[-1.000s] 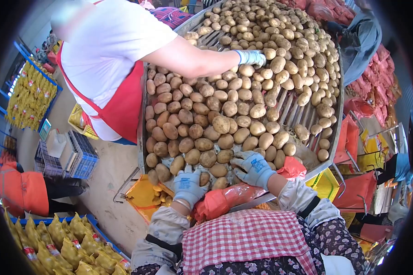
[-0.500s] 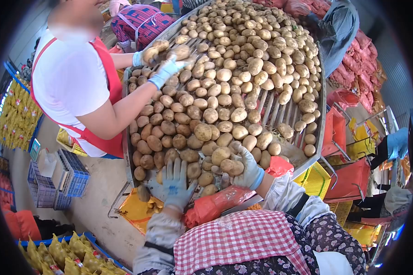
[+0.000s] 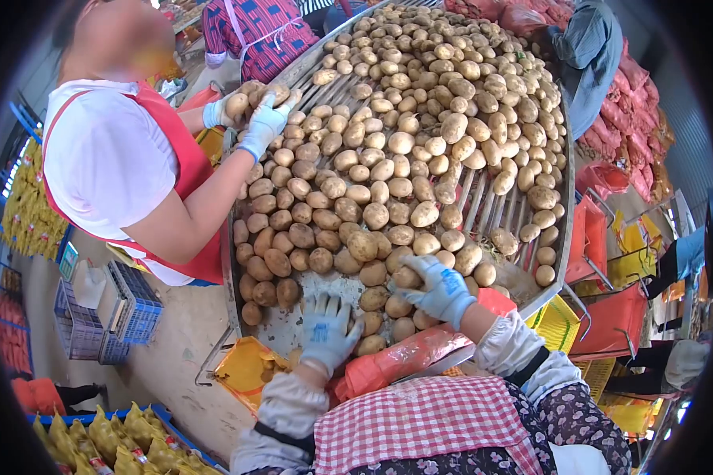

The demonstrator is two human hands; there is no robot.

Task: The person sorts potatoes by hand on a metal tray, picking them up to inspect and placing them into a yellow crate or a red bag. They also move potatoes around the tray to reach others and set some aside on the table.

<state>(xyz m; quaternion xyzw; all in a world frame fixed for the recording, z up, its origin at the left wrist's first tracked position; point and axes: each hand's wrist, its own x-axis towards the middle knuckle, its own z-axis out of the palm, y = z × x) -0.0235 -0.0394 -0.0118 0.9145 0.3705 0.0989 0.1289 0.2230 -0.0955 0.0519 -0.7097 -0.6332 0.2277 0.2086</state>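
My left hand (image 3: pixel 325 332), in a pale blue glove, lies with fingers spread at the near edge of the sorting table, on bare metal and against the nearest potatoes. My right hand (image 3: pixel 440 291), gloved alike, reaches over the pile from the right. Its thumb and fingers are closed around a potato (image 3: pixel 406 278). Many more potatoes (image 3: pixel 362 245) cover the table (image 3: pixel 293 334), heaped highest at the far end. Between my forearms, a red plastic wrap (image 3: pixel 400 355) covers part of the near edge.
At the left, a co-worker in a red apron (image 3: pixel 194 170) holds potatoes in gloved hands. A yellow-orange chute (image 3: pixel 245 372) hangs at the near left edge. Blue crates (image 3: pixel 135 305) stand on the floor; bagged potatoes (image 3: pixel 127 439) fill the lower left. Red sacks (image 3: pixel 622 119) are stacked far right.
My right hand has turned over and sits lower around a potato. More bare metal shows beside my left hand, where potatoes lay. The co-worker's hands have drawn back with potatoes. The view has shifted slightly.
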